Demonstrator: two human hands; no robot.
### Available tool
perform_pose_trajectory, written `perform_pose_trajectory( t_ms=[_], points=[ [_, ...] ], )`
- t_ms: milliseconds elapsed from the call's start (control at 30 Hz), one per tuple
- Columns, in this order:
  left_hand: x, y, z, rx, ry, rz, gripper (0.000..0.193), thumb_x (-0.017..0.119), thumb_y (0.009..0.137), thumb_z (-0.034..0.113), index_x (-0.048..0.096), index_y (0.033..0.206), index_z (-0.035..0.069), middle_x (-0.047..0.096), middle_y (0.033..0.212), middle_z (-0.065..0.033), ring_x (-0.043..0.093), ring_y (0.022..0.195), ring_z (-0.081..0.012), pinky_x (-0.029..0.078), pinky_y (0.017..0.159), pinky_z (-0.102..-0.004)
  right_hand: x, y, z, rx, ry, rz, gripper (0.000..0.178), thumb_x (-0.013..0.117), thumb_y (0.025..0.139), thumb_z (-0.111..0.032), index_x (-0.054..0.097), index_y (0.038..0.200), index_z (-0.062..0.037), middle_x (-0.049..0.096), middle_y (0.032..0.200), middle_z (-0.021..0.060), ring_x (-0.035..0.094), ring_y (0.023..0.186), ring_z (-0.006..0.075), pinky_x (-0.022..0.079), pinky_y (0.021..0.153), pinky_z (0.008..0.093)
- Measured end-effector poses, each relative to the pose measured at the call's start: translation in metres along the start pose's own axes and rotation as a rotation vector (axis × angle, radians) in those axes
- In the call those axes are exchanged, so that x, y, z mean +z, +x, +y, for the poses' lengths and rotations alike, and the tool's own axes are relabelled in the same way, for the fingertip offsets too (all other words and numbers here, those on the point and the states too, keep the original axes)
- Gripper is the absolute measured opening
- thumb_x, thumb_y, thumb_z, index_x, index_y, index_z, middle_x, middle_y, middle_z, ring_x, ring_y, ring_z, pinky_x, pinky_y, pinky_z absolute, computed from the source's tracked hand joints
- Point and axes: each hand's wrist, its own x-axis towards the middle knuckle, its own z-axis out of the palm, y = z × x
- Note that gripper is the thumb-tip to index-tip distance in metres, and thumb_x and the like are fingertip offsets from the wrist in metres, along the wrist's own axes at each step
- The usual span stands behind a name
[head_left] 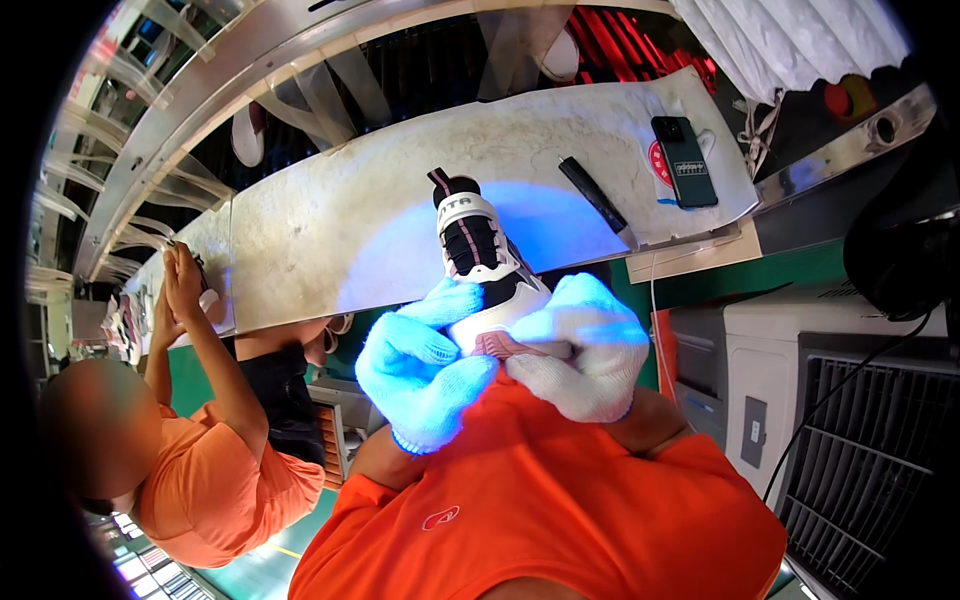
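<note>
A sneaker [472, 246] in black, white and pink points its toe toward me, its collar and pull tab away over the table edge. My left hand [425, 365], in a knit glove, closes on the left of the toe. From the other side, my right hand [590, 345], gloved too, grips the toe's right edge. Both sets of fingers meet near the pink sole [500, 346] at the front. Blue light tints the gloves, the left one most. My fingertips partly hide the toe.
A worn pale worktable [330, 215] curves across in front. On its right lie a dark pen-like tool [592, 195] and a phone [686, 162]. Behind it runs a metal-framed conveyor with hanging clear strips. A co-worker in orange [215, 460] is at left; a grey machine [770, 400] stands at right.
</note>
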Motion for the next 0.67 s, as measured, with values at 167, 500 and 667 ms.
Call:
perform_pose_trajectory(
  t_ms=[167, 500, 667],
  points=[
    [-0.012, 0.013, -0.002, -0.042, -0.036, -0.134, 0.044, 0.095, 0.081, 0.007, 0.065, 0.114, 0.001, 0.076, 0.130, -0.0282, 0.071, 0.129, -0.0369, 0.048, 0.121, -0.0541, 0.005, -0.007, 0.001, 0.182, 0.104, 0.094, 0.078, 0.092, 0.079, -0.002, 0.061, 0.151, 0.0018, 0.065, 0.086, 0.0018, 0.056, 0.074, 0.0076, 0.049, 0.066, 0.0257],
    [-0.025, 0.048, -0.008, -0.060, 0.318, -0.391, 0.065, 0.084, 0.089, 0.048, 0.078, 0.129, -0.003, 0.079, 0.129, -0.0228, 0.072, 0.128, -0.0416, 0.042, 0.124, -0.0571, 0.001, 0.022, 0.006, -0.048, -0.077, 0.047, 0.079, 0.102, 0.079, -0.014, 0.065, 0.146, 0.0053, 0.071, 0.087, 0.0104, 0.066, 0.070, 0.0150, 0.057, 0.064, 0.0318],
    [-0.025, 0.060, -0.007, -0.003, 0.325, -0.450, 0.063, 0.084, 0.090, 0.048, 0.079, 0.128, -0.001, 0.080, 0.128, -0.0228, 0.073, 0.126, -0.0423, 0.041, 0.125, -0.0604, -0.003, 0.020, 0.006, 0.007, -0.102, 0.047, 0.079, 0.101, 0.081, -0.015, 0.064, 0.149, 0.0017, 0.082, 0.107, 0.0155, 0.081, 0.085, 0.0261, 0.065, 0.079, 0.0317]
  ],
)
